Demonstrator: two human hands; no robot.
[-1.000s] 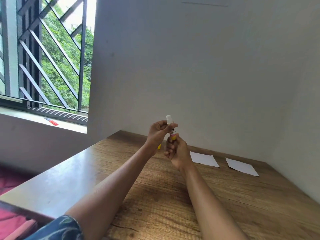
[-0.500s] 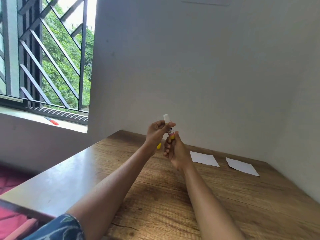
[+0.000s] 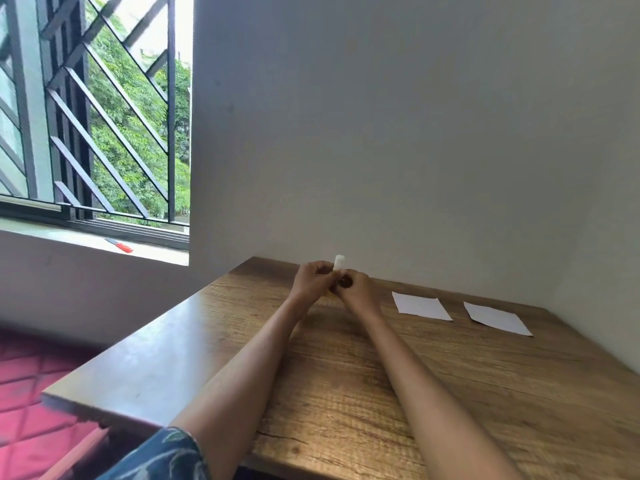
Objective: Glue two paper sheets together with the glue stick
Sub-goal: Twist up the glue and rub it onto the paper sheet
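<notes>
From the head camera, both hands meet above the far middle of the wooden table (image 3: 450, 393). The right hand (image 3: 358, 289) curls its fingers round the barrel of the glue stick (image 3: 339, 263), whose white tip pokes up just above the knuckles; the left hand (image 3: 311, 280) pinches the stick at 9 o'clock of it, fingers bent and touching the right hand. Compared with a second ago, the hands have dropped lower and closed in together, so the stick's coloured label is now hidden. At 3 o'clock from the hands lies the near paper sheet (image 3: 420, 305), flat, and beyond it the far paper sheet (image 3: 497, 318), apart from each other, close to the wall-side edge. Bare tabletop stretches toward the camera; the left edge borders a red quilted surface (image 3: 31, 393).
</notes>
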